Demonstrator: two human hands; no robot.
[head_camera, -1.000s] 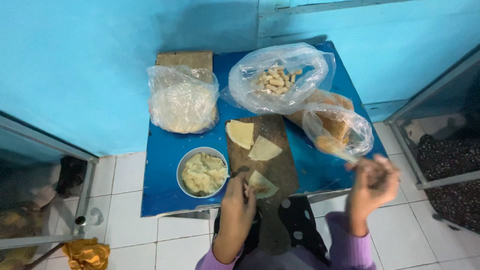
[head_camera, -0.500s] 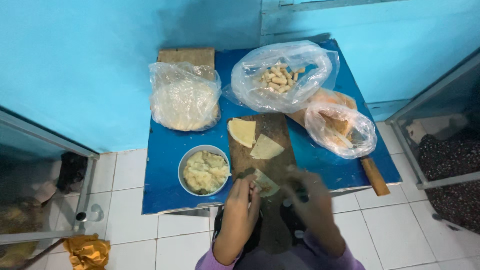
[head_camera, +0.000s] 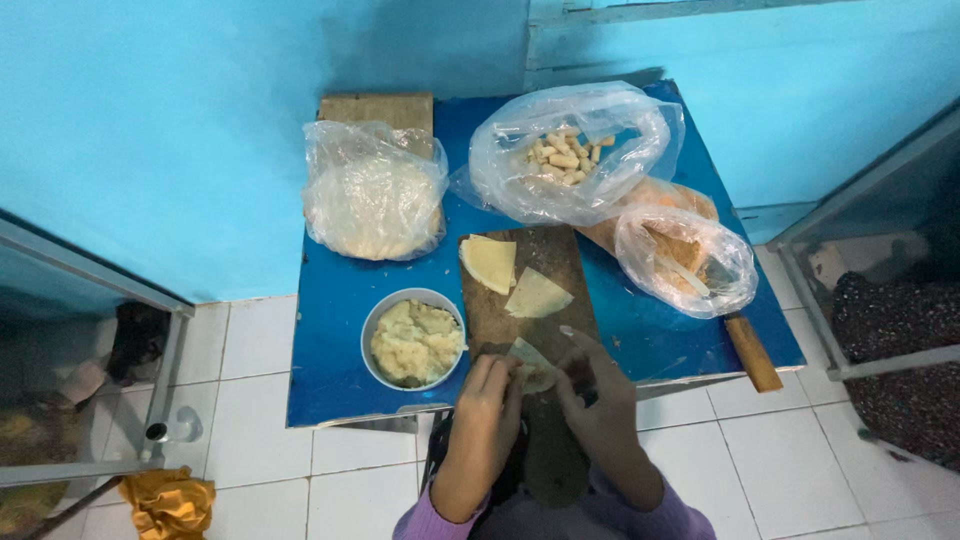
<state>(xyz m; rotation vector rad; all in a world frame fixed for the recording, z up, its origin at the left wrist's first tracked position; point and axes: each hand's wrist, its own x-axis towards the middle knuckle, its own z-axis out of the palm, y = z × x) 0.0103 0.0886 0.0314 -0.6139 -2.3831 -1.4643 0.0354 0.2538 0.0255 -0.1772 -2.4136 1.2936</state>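
My left hand (head_camera: 492, 392) and my right hand (head_camera: 597, 385) meet over the near end of a dark wooden board (head_camera: 545, 272). Both pinch a small pale dough wrapper (head_camera: 531, 361) between their fingers. Further up the board lie two more folded wrappers, one yellowish (head_camera: 489, 262) and one triangular (head_camera: 537, 295). Just left of my left hand stands a round metal bowl of pale mashed filling (head_camera: 413, 340).
A blue table (head_camera: 335, 330) against a blue wall carries a plastic bag of white sheets (head_camera: 372, 195), a bag of small finished rolls (head_camera: 567, 152) and a bag with browned pieces (head_camera: 683, 258). A wooden handle (head_camera: 750, 351) sticks out at the right edge. White floor tiles surround the table.
My right hand has come from the right side of the table to the board and joined my left hand on the wrapper. The left hand stayed at the board's near end.
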